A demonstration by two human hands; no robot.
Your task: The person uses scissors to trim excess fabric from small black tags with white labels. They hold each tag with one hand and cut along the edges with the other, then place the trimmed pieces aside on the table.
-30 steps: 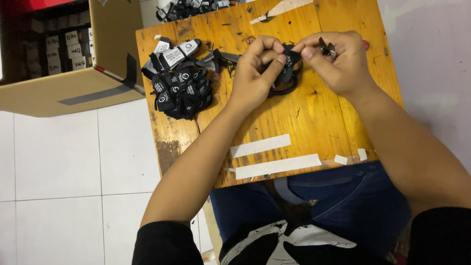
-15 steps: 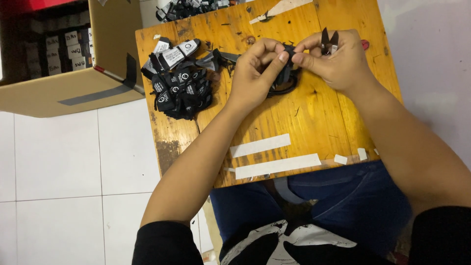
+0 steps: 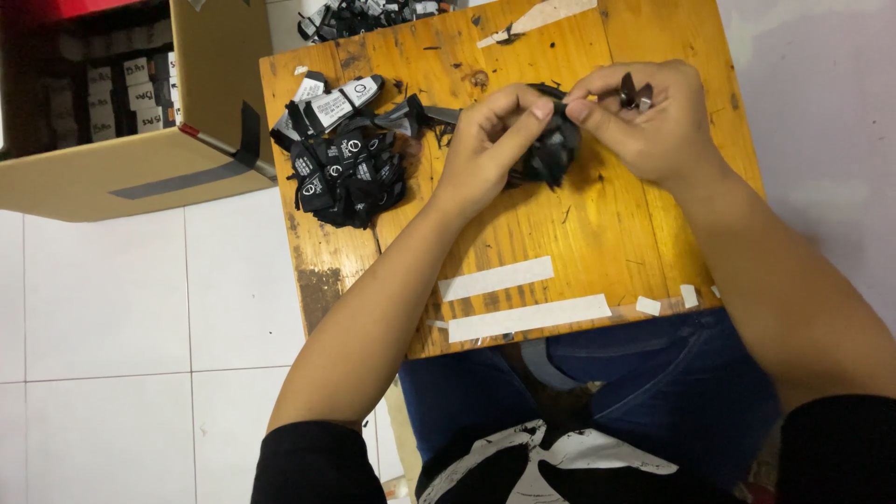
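Looks partway through: decent pile of small black woven labels with white print [image 3: 345, 168] stacked at the left of the worn orange wooden counter [image 3: 597, 233], black bundle of uncut label strip [image 3: 551, 154] in hand above the counter's middle. Left hand [image 3: 490, 149] pinched shut on that bundle. Right hand [image 3: 644, 121] pinching the bundle's top too, small dark snips [image 3: 637, 91] tucked in the fist.

On the desk [image 3: 597, 233] a pile of labels [image 3: 347, 159] lies left of both hands, and two tape strips [image 3: 511, 299] lie near its front edge. A cardboard box [image 3: 131, 140] stands on the floor [image 3: 121, 355] left of the desk.
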